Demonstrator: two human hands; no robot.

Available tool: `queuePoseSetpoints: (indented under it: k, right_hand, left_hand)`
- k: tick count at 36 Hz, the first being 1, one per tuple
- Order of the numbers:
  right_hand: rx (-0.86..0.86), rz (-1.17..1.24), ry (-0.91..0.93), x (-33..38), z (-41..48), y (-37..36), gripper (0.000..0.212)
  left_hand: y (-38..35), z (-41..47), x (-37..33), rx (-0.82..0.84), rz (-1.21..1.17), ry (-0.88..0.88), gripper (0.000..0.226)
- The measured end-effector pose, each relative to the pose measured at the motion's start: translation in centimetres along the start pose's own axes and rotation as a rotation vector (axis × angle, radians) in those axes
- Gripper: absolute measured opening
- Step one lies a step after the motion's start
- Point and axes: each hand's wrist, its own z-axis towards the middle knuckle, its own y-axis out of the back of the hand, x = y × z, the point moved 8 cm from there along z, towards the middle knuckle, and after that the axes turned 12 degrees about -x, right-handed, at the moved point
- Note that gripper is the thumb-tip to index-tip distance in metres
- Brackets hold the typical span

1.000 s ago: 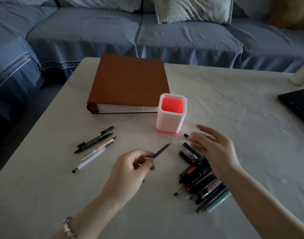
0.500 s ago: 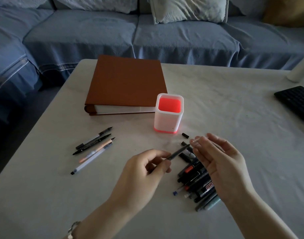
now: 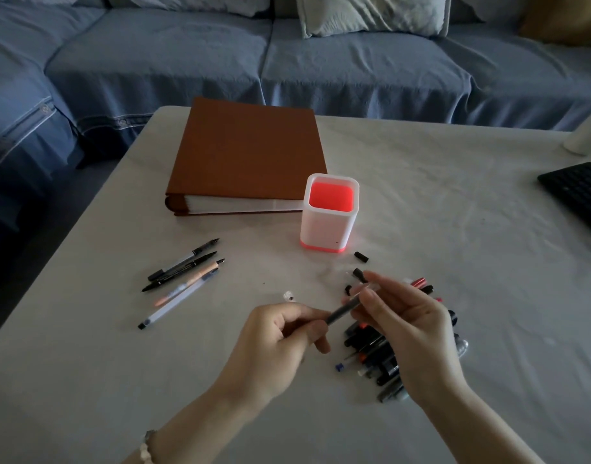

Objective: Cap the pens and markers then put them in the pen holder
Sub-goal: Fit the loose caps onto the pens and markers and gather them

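Note:
My left hand [image 3: 280,339] grips a thin dark pen [image 3: 341,310] by its rear end. My right hand [image 3: 408,326] pinches a clear cap [image 3: 366,288] over the pen's tip. The white pen holder [image 3: 327,226] with a glowing red inside stands behind them, with nothing showing inside it. A heap of pens and markers [image 3: 378,356] lies under my right hand, partly hidden. Several uncapped pens [image 3: 183,276] lie in a row to the left. A small black cap [image 3: 361,256] and a clear cap [image 3: 288,296] lie loose on the table.
A thick brown binder [image 3: 247,155] lies behind the holder. A black keyboard [image 3: 578,192] reaches in from the right edge, with a white cylinder [image 3: 585,135] behind it. A blue sofa [image 3: 287,55] runs along the far side of the white table [image 3: 455,229].
My hands have come together: the right hand lifted a clear cap from the table and brought it to the tip of the pen in my left hand.

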Motion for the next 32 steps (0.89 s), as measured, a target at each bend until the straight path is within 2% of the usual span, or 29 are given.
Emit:
queuePoseSetpoints:
  k: [3, 4, 6, 11, 13, 17, 20, 22, 24, 29, 32]
  right_hand:
    - [0.035, -0.009, -0.012, -0.4, 0.1, -0.4, 0.022]
    - [0.047, -0.025, -0.022, -0.7, 0.1, -0.5, 0.02]
    - [0.068, -0.071, -0.05, -1.4, 0.3, -0.6, 0.015]
    - [0.084, -0.165, -0.102, -2.8, 0.5, -1.0, 0.014]
    - [0.066, -0.201, -0.096, -3.1, 0.7, -0.7, 0.015]
    - [-0.038, -0.27, -0.074, -3.6, 1.8, 1.4, 0.017]
    - [-0.095, -0.351, -0.066, -3.7, 2.8, 3.5, 0.016]
    - [-0.125, -0.375, -0.058, -3.5, 3.3, 4.8, 0.018]
    - [-0.148, -0.397, -0.059, -3.3, 3.7, 5.7, 0.021]
    - [-0.114, -0.454, -0.062, -3.2, 3.9, 6.6, 0.016]
    - [-0.153, -0.479, -0.014, -2.6, 4.4, 7.5, 0.017]
  left_hand:
    - [-0.4, -0.2, 1.8, 0.048, -0.184, 0.255, 0.025]
    - [-0.4, -0.3, 2.2, 0.058, -0.193, 0.29, 0.025]
    - [0.0, 0.0, 2.4, 0.042, -0.113, 0.244, 0.027]
    - [1.4, 1.1, 1.4, 0.027, 0.205, -0.041, 0.019]
    - [3.1, 1.9, 1.7, -0.054, 0.355, -0.16, 0.023]
    - [8.1, 3.8, 3.5, -0.304, 0.892, -0.41, 0.024]
    - [11.0, 4.7, 5.1, -0.424, 1.094, -0.374, 0.024]
    - [11.8, 4.7, 5.9, -0.437, 1.178, -0.325, 0.036]
    - [12.1, 4.7, 6.3, -0.436, 1.244, -0.303, 0.037]
    - [11.7, 5.3, 6.9, -0.437, 1.252, -0.263, 0.035]
    - [11.1, 5.7, 7.2, -0.407, 1.235, -0.239, 0.033]
